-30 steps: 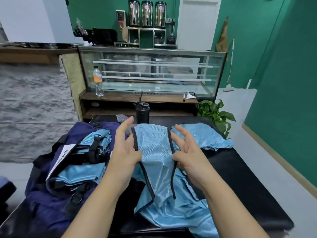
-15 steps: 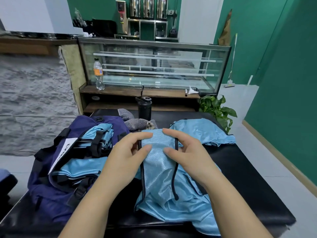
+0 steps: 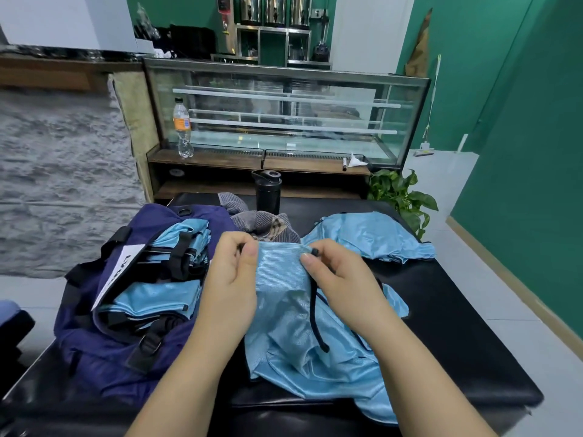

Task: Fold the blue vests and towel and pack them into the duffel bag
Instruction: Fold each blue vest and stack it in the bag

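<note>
Head view: both hands pinch the top edge of a blue vest (image 3: 293, 323) over the black table (image 3: 457, 316).
Left hand (image 3: 232, 288) and right hand (image 3: 342, 283) each grip a black-trimmed upper corner, fingers curled — vest hangs bunched onto the table below. Duffel bag (image 3: 94, 345) sits just left, open, folded blue cloth inside under black straps. Beyond the hands: grey towel (image 3: 258, 223), second blue vest (image 3: 369, 234) to the right, black bottle (image 3: 268, 190) further back.
</note>
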Demonstrator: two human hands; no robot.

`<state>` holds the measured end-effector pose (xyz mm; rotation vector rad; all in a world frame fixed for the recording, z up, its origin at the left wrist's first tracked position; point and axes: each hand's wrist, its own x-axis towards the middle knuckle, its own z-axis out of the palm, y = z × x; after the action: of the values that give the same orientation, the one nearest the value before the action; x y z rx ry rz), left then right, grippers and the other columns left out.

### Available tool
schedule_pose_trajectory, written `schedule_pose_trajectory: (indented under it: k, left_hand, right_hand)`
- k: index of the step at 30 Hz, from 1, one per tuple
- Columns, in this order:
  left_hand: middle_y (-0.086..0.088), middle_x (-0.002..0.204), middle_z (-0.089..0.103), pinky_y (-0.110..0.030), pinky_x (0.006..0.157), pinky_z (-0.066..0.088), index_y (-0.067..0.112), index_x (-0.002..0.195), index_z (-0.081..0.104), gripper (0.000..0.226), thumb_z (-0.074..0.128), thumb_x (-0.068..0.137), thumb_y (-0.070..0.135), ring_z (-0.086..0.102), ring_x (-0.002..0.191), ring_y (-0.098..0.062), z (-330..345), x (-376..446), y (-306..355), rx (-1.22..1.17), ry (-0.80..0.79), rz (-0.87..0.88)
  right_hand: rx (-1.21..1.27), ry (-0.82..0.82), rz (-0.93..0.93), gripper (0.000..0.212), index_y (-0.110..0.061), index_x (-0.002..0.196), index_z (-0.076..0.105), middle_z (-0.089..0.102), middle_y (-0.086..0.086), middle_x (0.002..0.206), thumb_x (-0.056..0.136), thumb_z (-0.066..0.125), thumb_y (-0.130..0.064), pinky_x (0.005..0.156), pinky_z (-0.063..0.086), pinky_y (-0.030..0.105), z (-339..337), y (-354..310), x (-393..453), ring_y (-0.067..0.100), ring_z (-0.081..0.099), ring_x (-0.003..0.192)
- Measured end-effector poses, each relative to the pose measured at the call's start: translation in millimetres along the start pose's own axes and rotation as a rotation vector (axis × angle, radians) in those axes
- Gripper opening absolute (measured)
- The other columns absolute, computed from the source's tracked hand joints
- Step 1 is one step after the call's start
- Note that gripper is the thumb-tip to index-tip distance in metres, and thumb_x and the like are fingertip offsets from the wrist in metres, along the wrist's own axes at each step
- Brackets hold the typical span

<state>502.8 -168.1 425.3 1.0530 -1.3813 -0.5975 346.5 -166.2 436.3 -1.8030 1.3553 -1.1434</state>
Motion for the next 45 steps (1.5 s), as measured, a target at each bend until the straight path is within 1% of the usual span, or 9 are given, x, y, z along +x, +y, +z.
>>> schedule_pose_trajectory:
  k: [5, 12, 16, 21, 25, 32, 36, 41, 45]
  left_hand:
    - [0.001, 0.073, 0.050, -0.015, 0.061, 0.036, 0.022, 0.083, 0.052, 0.020, 0.043, 0.100, 0.026, 0.043, 0.063, -0.001, 0, 0, -17, 0.041, -0.056, -0.089]
    - [-0.008, 0.086, 0.059, -0.039, 0.079, 0.041, 0.030, 0.080, 0.066, 0.018, 0.050, 0.089, 0.034, 0.051, 0.079, -0.020, -7, -4, -44, -0.161, 0.003, -0.387]
    - [-0.007, 0.067, 0.049, -0.034, 0.067, 0.047, 0.019, 0.088, 0.056, 0.019, 0.041, 0.100, 0.017, 0.050, 0.052, -0.014, -7, -5, -54, -0.139, 0.095, -0.447]
    - [0.008, 0.046, 0.045, -0.033, 0.057, 0.042, 0.015, 0.092, 0.053, 0.017, 0.039, 0.101, 0.015, 0.043, 0.039, -0.010, -13, -3, -59, -0.104, 0.077, -0.438]
    - [-0.003, 0.066, 0.044, -0.034, 0.058, 0.038, 0.025, 0.087, 0.056, 0.023, 0.041, 0.101, 0.015, 0.041, 0.046, -0.015, -18, -2, -67, -0.072, 0.056, -0.447]
    - [0.002, 0.058, 0.044, -0.032, 0.058, 0.035, 0.020, 0.091, 0.058, 0.020, 0.042, 0.100, 0.014, 0.040, 0.045, -0.011, -26, -7, -71, -0.020, -0.026, -0.489]
    - [-0.002, 0.066, 0.043, -0.032, 0.059, 0.037, 0.020, 0.092, 0.058, 0.019, 0.042, 0.100, 0.013, 0.042, 0.049, -0.011, -30, -9, -73, -0.017, -0.029, -0.526]
    - [0.002, 0.067, 0.045, -0.030, 0.057, 0.037, 0.019, 0.091, 0.058, 0.017, 0.044, 0.099, 0.012, 0.040, 0.053, -0.014, -32, -10, -73, -0.052, -0.009, -0.536]
    - [0.008, 0.064, 0.062, -0.027, 0.057, 0.036, 0.021, 0.088, 0.060, 0.012, 0.052, 0.096, 0.015, 0.042, 0.056, -0.012, -25, -10, -70, -0.043, -0.025, -0.522]
  right_hand:
    - [0.204, -0.035, 0.024, 0.022, -0.024, 0.073, 0.060, 0.049, -0.001, 0.068, 0.095, 0.057, -0.022, 0.064, 0.036, 0.027, 13, 15, 2, 0.009, 0.043, 0.065]
    - [0.239, -0.339, 0.144, 0.020, -0.022, 0.074, 0.060, 0.055, -0.014, 0.053, 0.092, 0.061, -0.015, 0.062, 0.038, 0.021, 42, 41, -3, 0.006, 0.049, 0.059]
    - [0.283, -0.263, 0.261, 0.018, -0.020, 0.078, 0.065, 0.069, -0.007, 0.072, 0.090, 0.062, -0.007, 0.073, 0.050, 0.021, 44, 62, 2, 0.006, 0.060, 0.067]
    - [-0.132, 0.000, 0.379, 0.011, -0.021, 0.099, 0.064, 0.065, -0.004, 0.099, 0.090, 0.061, -0.016, 0.081, 0.042, 0.020, 37, 122, 29, 0.012, 0.059, 0.094]
    - [-0.220, -0.083, 0.415, 0.039, -0.013, 0.132, 0.050, 0.053, 0.000, 0.134, 0.095, 0.057, -0.023, 0.101, 0.033, 0.024, 48, 142, 48, 0.016, 0.048, 0.126]
    - [-0.222, -0.246, 0.449, 0.069, -0.012, 0.145, 0.030, 0.041, 0.006, 0.146, 0.089, 0.066, -0.030, 0.105, 0.033, 0.029, 74, 150, 72, 0.021, 0.043, 0.131]
    - [-0.034, -0.286, 0.545, 0.073, -0.015, 0.142, 0.033, 0.054, 0.004, 0.118, 0.083, 0.072, -0.032, 0.087, 0.040, 0.025, 78, 143, 80, 0.016, 0.054, 0.104]
    - [0.137, -0.260, 0.443, 0.010, -0.012, 0.094, 0.067, 0.046, -0.005, 0.059, 0.084, 0.069, -0.013, 0.055, 0.037, 0.021, 71, 124, 84, 0.009, 0.041, 0.053]
    - [0.183, -0.225, 0.365, 0.009, -0.020, 0.079, 0.065, 0.047, -0.001, 0.061, 0.081, 0.070, -0.014, 0.051, 0.034, 0.020, 57, 95, 78, 0.010, 0.040, 0.053]
